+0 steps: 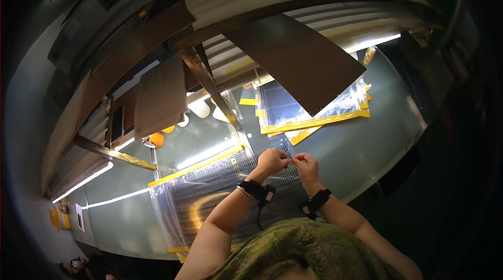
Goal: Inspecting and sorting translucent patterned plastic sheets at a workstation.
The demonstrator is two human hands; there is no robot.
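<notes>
Workpiece: wide, flat panel in clear film with a dark ribbed pattern and yellow taped edges [215, 185]; lies on the smooth grey-green tabletop [346, 159], beneath the hands and partly hidden by the left forearm.
Left hand [272, 161]: positioned over the panel's right-hand part; thumb and fingertips closed in a pinch.
Right hand [305, 167]: just beside the left hand; thumb and fingertips likewise closed, pointing toward it.
Grip contents: cannot tell; anything between the fingertips is too small to make out.
Wrists: black strap with small box on the left [251, 190]; black strap on the right [317, 202].
Adjacent stack: dark, film-covered sheets with yellow borders [283, 101], beyond the hands.
Overhead: large brown rectangular board [298, 60], tilted, partly covering the stack from view.
Far edge: small gold-coloured can [370, 55], near the lit white tube [374, 43].
</notes>
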